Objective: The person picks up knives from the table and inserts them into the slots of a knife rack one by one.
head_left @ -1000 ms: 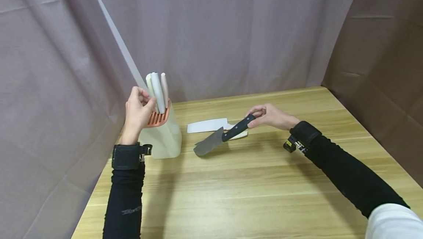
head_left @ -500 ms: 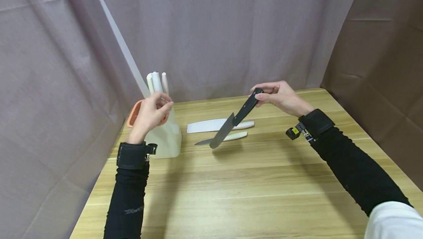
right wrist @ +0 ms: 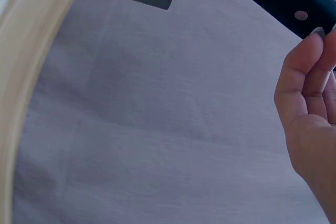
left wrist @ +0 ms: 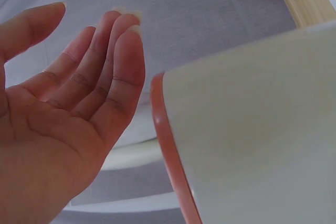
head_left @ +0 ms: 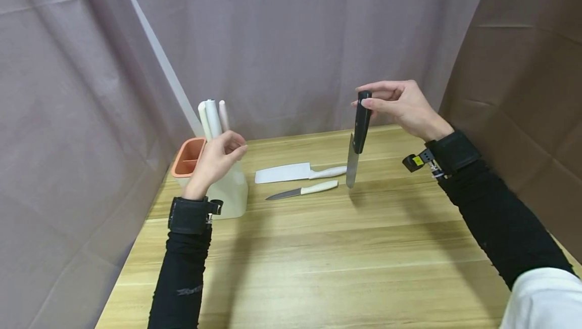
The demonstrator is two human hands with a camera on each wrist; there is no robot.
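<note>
Black-handled knife (head_left: 359,137) with a grey steel blade. Cream knife block (head_left: 227,192) with an orange-pink slotted top (head_left: 187,157) and white handles (head_left: 211,116) rising from it. White cleaver (head_left: 291,172). Paring knife (head_left: 302,191) with dark blade, cream handle. Light wood-grain desk (head_left: 341,253). Mauve-grey curtain (head_left: 282,41), brown at the right edge. Black sleeves (head_left: 182,268) and wrist straps.

The left hand (head_left: 213,159) hides part of the knife block (head_left: 229,192)

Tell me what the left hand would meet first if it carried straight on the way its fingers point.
Likely the white handles standing in the knife block: the open left hand points up and away just in front of them. Depth is unclear.
</note>
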